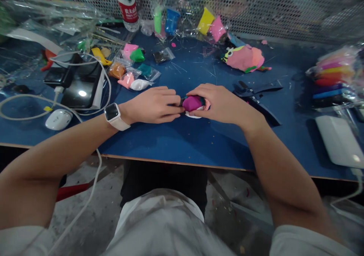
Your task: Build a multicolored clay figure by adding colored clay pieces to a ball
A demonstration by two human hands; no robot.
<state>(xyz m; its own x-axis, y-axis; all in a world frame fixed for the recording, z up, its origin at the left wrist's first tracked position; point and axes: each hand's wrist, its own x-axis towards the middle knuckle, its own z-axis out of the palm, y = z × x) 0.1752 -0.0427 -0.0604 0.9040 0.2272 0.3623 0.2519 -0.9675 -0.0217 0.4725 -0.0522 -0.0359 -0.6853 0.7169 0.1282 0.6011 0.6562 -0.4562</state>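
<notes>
My right hand (220, 104) is wrapped round the right side of a small modelling clay figure (193, 103). Purple shows on top of it, white underneath, with dark green and pale pink at the edges. From the left, my left hand (156, 105) pinches a small dark bit at the figure's left end, and the fingers hide most of that bit. Both hands are just above the blue table (176, 142). Behind the right hand lies a pink clay fish-like figure (244, 58) with a white eye and yellow stripes.
Bagged clay (139, 84) lies beyond my left hand, near a water bottle (127, 10). A cable loops round a black phone (79, 85) and white earbud case (58, 119). Dark scissors-like tools (251, 93) lie right, before bagged coloured clay (332, 78) and a white power bank (339, 140).
</notes>
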